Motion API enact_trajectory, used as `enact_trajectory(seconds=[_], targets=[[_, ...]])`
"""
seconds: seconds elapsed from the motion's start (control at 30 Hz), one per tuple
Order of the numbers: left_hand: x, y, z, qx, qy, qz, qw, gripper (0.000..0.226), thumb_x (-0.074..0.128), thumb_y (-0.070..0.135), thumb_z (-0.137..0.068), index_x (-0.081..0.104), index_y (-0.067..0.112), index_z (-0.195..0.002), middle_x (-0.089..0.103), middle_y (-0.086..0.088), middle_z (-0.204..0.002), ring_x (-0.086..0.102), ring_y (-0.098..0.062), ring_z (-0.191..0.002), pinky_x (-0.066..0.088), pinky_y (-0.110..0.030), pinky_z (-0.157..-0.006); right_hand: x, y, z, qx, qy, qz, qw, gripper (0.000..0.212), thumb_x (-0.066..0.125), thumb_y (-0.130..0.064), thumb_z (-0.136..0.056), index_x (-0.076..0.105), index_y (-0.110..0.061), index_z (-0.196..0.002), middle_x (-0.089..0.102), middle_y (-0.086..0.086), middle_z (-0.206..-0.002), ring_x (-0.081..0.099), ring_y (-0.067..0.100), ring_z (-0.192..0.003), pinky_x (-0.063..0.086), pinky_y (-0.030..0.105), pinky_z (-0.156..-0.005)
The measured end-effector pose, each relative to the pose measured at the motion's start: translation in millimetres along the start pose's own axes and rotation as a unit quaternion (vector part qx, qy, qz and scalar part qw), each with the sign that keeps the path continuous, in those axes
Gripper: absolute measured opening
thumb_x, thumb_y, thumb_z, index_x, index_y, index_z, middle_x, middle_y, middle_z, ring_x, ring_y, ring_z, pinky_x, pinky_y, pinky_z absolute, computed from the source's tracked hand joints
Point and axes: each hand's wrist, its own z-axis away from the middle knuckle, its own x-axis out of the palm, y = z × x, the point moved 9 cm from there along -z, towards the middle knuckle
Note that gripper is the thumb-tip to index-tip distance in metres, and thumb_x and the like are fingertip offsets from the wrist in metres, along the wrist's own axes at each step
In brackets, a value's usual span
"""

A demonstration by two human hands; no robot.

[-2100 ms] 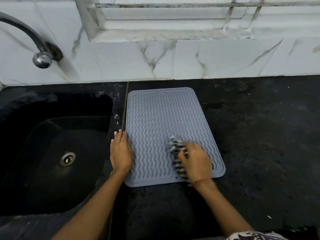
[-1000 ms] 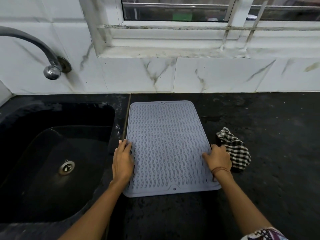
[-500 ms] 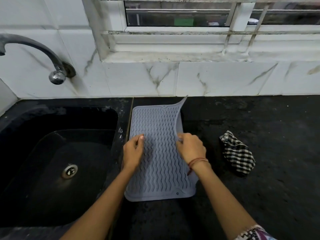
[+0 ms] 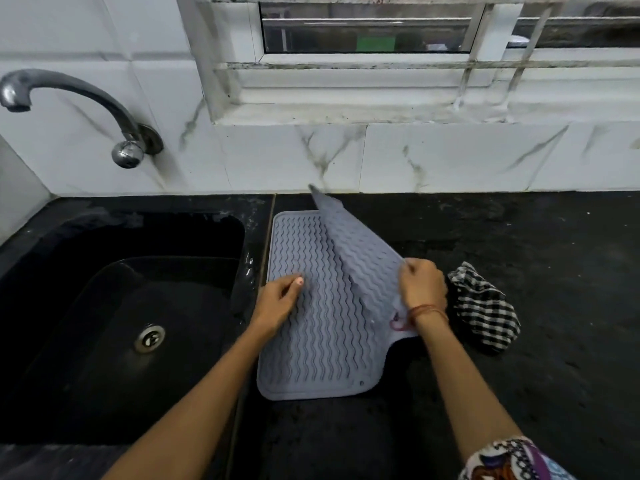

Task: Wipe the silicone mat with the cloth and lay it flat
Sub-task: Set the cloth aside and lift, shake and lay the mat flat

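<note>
Grey silicone mat point(image 4: 311, 306) on black counter point(image 4: 519, 393) right of sink point(image 4: 121, 323). Right hand point(image 4: 423, 287) fingers pinch raised right edge; left hand point(image 4: 277, 303) fingers pressed flat, anchoring mat. Checked cloth point(image 4: 483, 313) lies right, released.

mat point(image 4: 322, 323) between sink point(image 4: 69, 244) and cloth point(image 4: 485, 310) on counter point(image 4: 554, 254)

Black counter point(image 4: 485, 393): mat point(image 4: 311, 341), cloth point(image 4: 485, 317)
</note>
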Motion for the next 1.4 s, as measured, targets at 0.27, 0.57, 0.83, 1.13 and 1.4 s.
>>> enact_trajectory(seconds=[0.27, 0.57, 0.83, 1.13, 1.4], targets=[[15, 5, 10, 0.099, 0.023, -0.169, 0.980, 0.028, 0.052, 0.009, -0.089, 0.059, 0.004, -0.115, 0.062, -0.015, -0.121, 0.054, -0.029, -0.116, 0.040, -0.036, -0.101, -12, 71, -2, 0.021, 0.008, 0.063, 0.998, 0.026, 0.050, -0.022, -0.093, 0.072, -0.009, -0.093, 0.070, 0.017, -0.094, 0.063, 0.035, -0.092, 0.046, 0.033, -0.071], [26, -1, 24, 0.128, 0.045, -0.288, 0.948, 0.045, 0.033, 0.030, -0.087, 0.060, 0.003, -0.111, 0.060, -0.019, -0.122, 0.052, -0.036, -0.119, 0.044, -0.051, -0.100, -51, 85, -1, 0.011, 0.148, 0.207, 0.967, 0.027, 0.061, -0.013, -0.086, 0.067, -0.011, -0.113, 0.050, 0.019, -0.124, 0.042, 0.042, -0.112, 0.045, 0.048, -0.082], [-9, -11, 27, -0.055, 0.169, -0.253, 0.951, 0.037, 0.054, 0.018, -0.087, 0.047, 0.008, -0.122, 0.042, -0.017, -0.134, 0.040, -0.038, -0.114, 0.038, -0.048, -0.093, -15, 72, 6, -0.029, 0.069, 0.236, 0.969, 0.050, 0.052, -0.035, -0.092, 0.046, -0.007, -0.134, 0.059, 0.020, -0.123, 0.047, 0.037, -0.118, 0.042, 0.044, -0.092], [-15, 1, -7, -0.136, 0.119, -0.070, 0.981, 0.043, 0.047, 0.006, -0.089, 0.045, 0.018, -0.130, 0.054, -0.016, -0.131, 0.053, -0.034, -0.114, 0.043, -0.039, -0.096, -10, 41, -20, -0.004, 0.018, 0.115, 0.993, 0.027, 0.045, -0.019, -0.096, 0.063, -0.002, -0.107, 0.064, 0.021, -0.113, 0.059, 0.037, -0.105, 0.047, 0.037, -0.081], [-64, 112, -42, 0.048, 0.213, -0.026, 0.976, 0.040, 0.046, 0.001, -0.087, 0.054, 0.014, -0.124, 0.056, -0.012, -0.131, 0.051, -0.025, -0.121, 0.038, -0.030, -0.102, -95, -79, -20, -0.174, 0.191, -0.005, 0.966, 0.026, 0.042, -0.018, -0.098, 0.059, 0.001, -0.103, 0.064, 0.028, -0.101, 0.061, 0.039, -0.094, 0.038, 0.034, -0.067]])
